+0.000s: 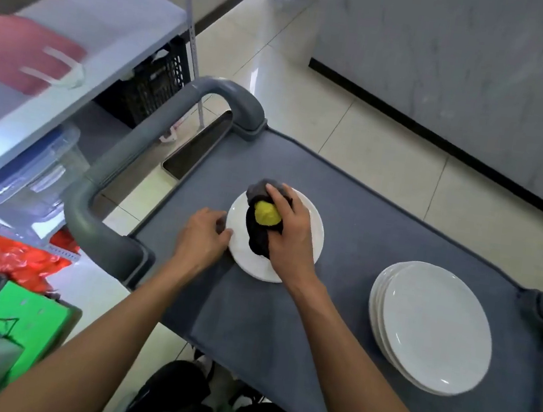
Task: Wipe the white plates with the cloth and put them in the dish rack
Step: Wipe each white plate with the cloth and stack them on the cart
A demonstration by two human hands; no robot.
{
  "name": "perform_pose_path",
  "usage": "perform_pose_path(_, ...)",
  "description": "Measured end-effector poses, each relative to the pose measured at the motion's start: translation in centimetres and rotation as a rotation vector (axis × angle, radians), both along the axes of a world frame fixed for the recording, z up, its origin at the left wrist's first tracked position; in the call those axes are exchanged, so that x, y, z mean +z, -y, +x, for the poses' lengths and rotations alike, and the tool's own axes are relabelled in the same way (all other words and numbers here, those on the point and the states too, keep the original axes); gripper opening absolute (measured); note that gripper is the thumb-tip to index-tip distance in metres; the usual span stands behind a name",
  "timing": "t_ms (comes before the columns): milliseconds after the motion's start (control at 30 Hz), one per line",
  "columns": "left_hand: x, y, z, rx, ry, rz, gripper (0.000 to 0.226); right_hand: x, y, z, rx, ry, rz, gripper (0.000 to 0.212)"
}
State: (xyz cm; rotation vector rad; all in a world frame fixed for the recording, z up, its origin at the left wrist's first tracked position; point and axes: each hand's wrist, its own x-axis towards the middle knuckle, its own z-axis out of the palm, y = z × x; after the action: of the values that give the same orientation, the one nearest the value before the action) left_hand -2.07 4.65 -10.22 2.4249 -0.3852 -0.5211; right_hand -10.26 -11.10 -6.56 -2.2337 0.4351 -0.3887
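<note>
We hold a white plate [309,226] flat on the grey cart top [281,328], near the middle of the view. Our right hand [289,232] lies on the plate, its fingers [280,196] curled over a bunched dark cloth [259,235] with a yellow patch showing, pressing it against the plate's face. Our left hand [204,235] sits at the plate's nine o'clock edge, fingers bent, thumb and fingertips touching the rim to steady it.

At four o'clock from the plate, well apart from it on the same cart top, lies a stack of white plates [433,327]. The cart's grey tubular handle [123,165] curves up at ten o'clock. Just beyond it a metal tray [198,147] stands on edge. At nine to eleven o'clock from the cart rises a grey shelf unit [76,52] carrying a red bag [17,51], with a clear plastic container [37,168] on a lower level and a black crate [155,83] behind. At seven o'clock we see red plastic [14,258] and a green board [29,329]. Pale floor tiles [314,83] stretch toward twelve o'clock.
</note>
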Motion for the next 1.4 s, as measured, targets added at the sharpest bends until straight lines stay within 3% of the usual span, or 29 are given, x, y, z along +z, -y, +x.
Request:
perform_pose_path(133, -0.6, 0.5, 0.4, 0.017, -0.021, -0.039, 0.029, -1.7, -0.4, 0.7, -0.049, -0.060, 0.021, 0.061)
perform_pose_path(267, -1.3, 0.7, 0.9, 0.061, -0.048, -0.071, 0.030, -3.0, -0.5, -0.1, -0.069, -0.158, -0.156, 0.049)
perform_pose_path(433, -1.6, 1.1, 1.3, 0.103, -0.083, -0.117, 0.029, -4.6, -0.5, -2.9, 0.043, -0.286, -0.278, 0.058)
perform_pose_path(633, -1.6, 1.8, 2.3, 0.138, -0.186, -0.117, 0.027, -5.9, -0.7, -3.3, 0.063, -0.355, -0.272, 0.074)
perform_pose_path(867, -0.9, 2.8, 3.5, 0.220, -0.417, -0.295, 0.027, -5.7, -0.4, -2.8, -0.006, -0.270, -0.142, 0.070)
perform_pose_path(1067, -0.2, 3.2, 4.1, 0.153, -0.432, -0.318, 0.003, -5.1, 0.0, -3.3, -0.002, -0.238, -0.083, 0.075)
perform_pose_path(1267, 0.8, 3.0, 3.9, 0.136, -0.709, -0.427, 0.015, -4.7, -0.6, -3.2, -0.022, -0.197, -0.071, 0.066)
perform_pose_path(1400, 1.2, 2.6, 3.8, 0.078, -0.851, -0.503, 0.042, -4.4, -0.7, -2.7, -0.019, -0.189, -0.060, 0.058)
